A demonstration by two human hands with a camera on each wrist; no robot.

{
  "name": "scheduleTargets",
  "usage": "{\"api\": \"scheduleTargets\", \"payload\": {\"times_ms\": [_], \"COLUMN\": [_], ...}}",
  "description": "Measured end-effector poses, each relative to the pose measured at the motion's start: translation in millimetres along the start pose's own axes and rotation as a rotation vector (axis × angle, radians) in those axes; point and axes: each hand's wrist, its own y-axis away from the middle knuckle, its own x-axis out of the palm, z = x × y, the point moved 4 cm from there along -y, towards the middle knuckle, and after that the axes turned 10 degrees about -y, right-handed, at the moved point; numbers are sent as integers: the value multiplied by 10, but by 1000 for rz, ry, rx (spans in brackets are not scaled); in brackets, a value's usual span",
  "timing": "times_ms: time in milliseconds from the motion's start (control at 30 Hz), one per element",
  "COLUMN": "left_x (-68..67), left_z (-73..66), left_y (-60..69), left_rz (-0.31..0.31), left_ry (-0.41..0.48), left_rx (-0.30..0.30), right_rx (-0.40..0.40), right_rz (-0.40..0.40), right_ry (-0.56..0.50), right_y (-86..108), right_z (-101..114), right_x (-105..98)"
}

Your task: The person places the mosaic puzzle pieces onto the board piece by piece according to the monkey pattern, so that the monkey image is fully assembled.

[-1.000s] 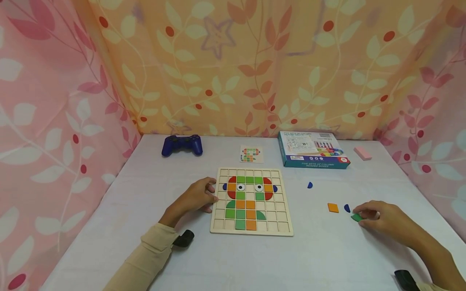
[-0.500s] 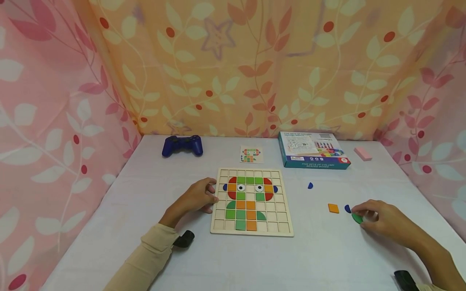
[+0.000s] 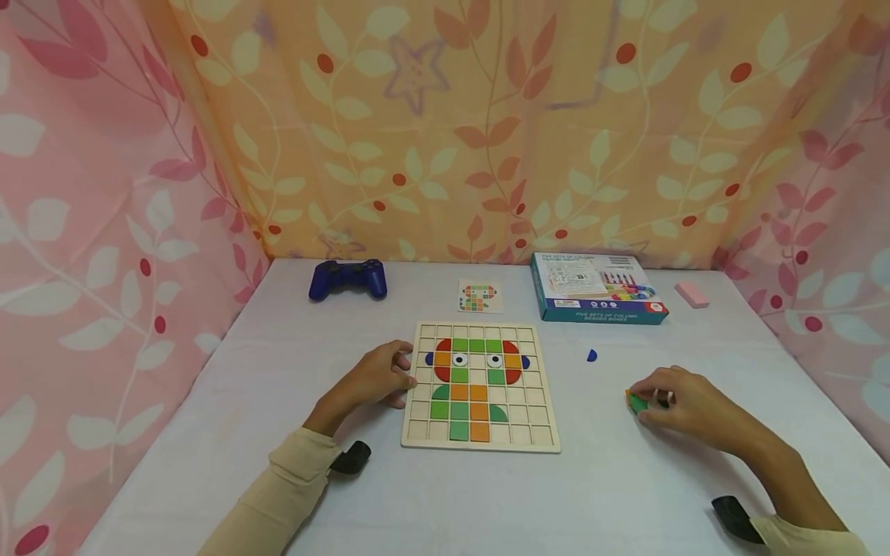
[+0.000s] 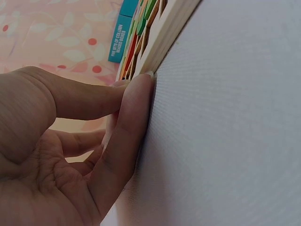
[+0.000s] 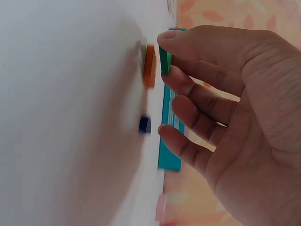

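Note:
My left hand (image 3: 378,374) holds the left edge of a wooden grid board (image 3: 528,436), with fingertips at its side in the left wrist view. Red, orange, green and blue pieces and two eye pieces form a figure on the board. To the right, my right hand (image 3: 688,405) pinches a green quarter-circle piece (image 5: 165,60) between thumb and finger, just above the table. Close by is an orange square piece (image 5: 149,66), mostly covered by the hand in the head view. A small dark blue piece (image 5: 145,125) lies below the fingers.
A blue half-circle piece (image 3: 592,355) lies right of the board. Behind the board is a pattern card (image 3: 480,296), with a boxed set (image 3: 601,289) to its right. A pink block (image 3: 691,294) and a blue game controller (image 3: 348,279) sit farther out.
My right hand has moved left with the green quarter-circle piece, from beside the dark blue piece to over the orange square. The left hand and board have stayed put.

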Motion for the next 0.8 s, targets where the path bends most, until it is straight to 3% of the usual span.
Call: {"api": "scheduleTargets", "payload": {"times_ms": [500,800], "left_x": [8,4], "left_z": [-2,-6], "left_y": [-7,2], "left_rz": [0,3], "left_ry": [-8,-3], "left_rx": [-8,-21], "right_rx": [-196,-305], "right_rz": [103,201], "right_ry": [-30,-33], "right_y": [-554,-793], "right_z": [835,1282], "right_x": [459,796]}}
